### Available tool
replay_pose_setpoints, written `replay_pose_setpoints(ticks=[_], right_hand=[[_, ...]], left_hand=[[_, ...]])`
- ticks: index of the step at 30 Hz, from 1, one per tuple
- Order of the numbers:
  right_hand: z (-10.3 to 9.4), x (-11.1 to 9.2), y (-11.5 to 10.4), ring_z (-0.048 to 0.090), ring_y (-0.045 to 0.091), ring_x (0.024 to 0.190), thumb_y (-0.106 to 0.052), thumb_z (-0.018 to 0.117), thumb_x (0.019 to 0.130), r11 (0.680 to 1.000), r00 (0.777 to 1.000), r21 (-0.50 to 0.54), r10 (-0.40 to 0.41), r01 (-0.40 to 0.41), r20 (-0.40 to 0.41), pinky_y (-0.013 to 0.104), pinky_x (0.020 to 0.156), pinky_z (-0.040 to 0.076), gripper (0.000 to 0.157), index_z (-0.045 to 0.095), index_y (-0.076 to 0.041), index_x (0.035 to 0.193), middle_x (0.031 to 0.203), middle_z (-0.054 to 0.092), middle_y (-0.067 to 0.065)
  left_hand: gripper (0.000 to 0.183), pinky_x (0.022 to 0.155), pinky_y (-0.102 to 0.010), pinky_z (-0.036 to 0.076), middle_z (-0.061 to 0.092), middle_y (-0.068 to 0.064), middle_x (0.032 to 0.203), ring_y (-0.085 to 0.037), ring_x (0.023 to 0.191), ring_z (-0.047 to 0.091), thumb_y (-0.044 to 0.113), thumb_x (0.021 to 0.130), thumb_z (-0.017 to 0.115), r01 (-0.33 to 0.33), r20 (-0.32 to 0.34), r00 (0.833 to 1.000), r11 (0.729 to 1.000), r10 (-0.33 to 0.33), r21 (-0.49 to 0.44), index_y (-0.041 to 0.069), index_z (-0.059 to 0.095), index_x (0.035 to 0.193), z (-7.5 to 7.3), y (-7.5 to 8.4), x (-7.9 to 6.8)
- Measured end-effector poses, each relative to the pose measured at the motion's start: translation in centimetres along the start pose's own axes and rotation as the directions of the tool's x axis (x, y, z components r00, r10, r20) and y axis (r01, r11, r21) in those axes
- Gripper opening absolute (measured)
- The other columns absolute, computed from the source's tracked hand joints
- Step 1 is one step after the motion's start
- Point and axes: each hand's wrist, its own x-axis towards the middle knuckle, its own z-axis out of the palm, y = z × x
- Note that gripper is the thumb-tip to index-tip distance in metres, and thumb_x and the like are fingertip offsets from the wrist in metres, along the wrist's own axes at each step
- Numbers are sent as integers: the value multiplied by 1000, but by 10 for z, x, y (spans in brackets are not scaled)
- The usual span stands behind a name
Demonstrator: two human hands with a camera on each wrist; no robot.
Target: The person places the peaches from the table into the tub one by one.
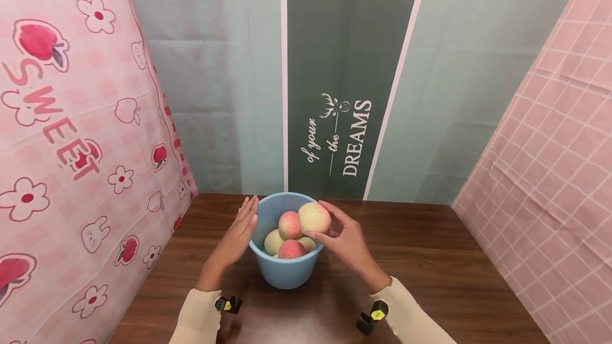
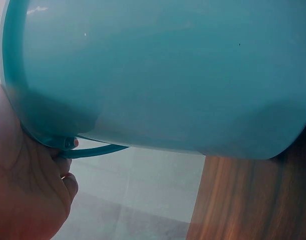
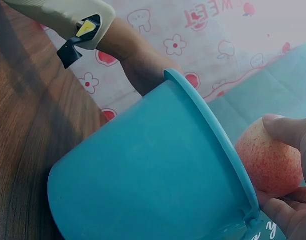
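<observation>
A light blue bucket (image 1: 287, 275) stands upright on the table with several peaches in it, among them a red one (image 1: 291, 249) and a red-and-yellow one (image 1: 289, 225). My right hand (image 1: 348, 239) holds a pale yellow peach (image 1: 314, 217) between thumb and fingers at the bucket's right rim. In the right wrist view the same peach (image 3: 270, 159) shows a redder side. Fingers straight, my left hand (image 1: 237, 238) rests against the bucket's left rim. The left wrist view shows this palm (image 2: 30, 185) beside the bucket wall (image 2: 142, 75) and a thin handle (image 2: 97, 151).
The dark wooden table (image 1: 421, 280) runs back to a grey-green cloth (image 1: 215, 94) with printed lettering. A pink fruit-print cloth (image 1: 71, 121) hangs on the left, a pink checked cloth (image 1: 554, 121) on the right.
</observation>
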Motion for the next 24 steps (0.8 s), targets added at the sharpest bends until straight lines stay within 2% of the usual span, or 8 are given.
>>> replay_pose_setpoints(ticks=[8,10,15,17,20,24], right_hand=[[0,0,-2,56,16,115,-31,84,69,1000,1000,4,31,-31,4,32,82,51,75,51,-22,136,128,56,-10],[0,-1,-5,56,18,115,-29,83,70,1000,1000,9,25,-25,13,34,82,51,73,51,-20,135,129,56,-6],[-3,-5,-24,56,33,115,-14,81,74,997,999,71,18,-20,29,46,83,49,61,56,-12,129,128,57,14],[-4,-7,-32,55,37,115,-10,80,75,996,999,87,28,-31,35,49,84,48,58,57,-10,128,128,56,17],[-5,-7,-36,55,35,116,-10,78,76,995,998,86,37,-41,48,49,85,48,56,57,-10,128,128,56,13],[-5,-5,-32,55,34,116,-7,77,78,993,998,117,4,-12,63,48,85,48,53,56,-6,127,128,56,12]], left_hand=[[50,112,-52,7,11,9,156,-17,144,0,27,104,32,-7,-2,1000,1000,7,3,16,18,151,0,1,0],[50,112,-52,7,10,9,156,-17,144,0,28,104,32,-2,-1,1000,1000,2,3,16,18,151,0,0,0],[54,112,-53,8,10,9,156,-17,144,0,39,103,28,0,5,1000,1000,0,8,16,18,151,0,-1,0],[55,112,-53,8,10,9,156,-18,144,0,42,103,27,-1,6,1000,1000,1,12,18,17,151,0,-1,0],[54,112,-52,7,9,10,156,-17,144,0,42,103,27,-6,6,1000,1000,5,20,20,16,151,1,-1,0],[52,112,-52,6,10,8,156,-17,144,0,34,104,29,-18,5,1000,999,18,34,14,18,151,0,0,0]])
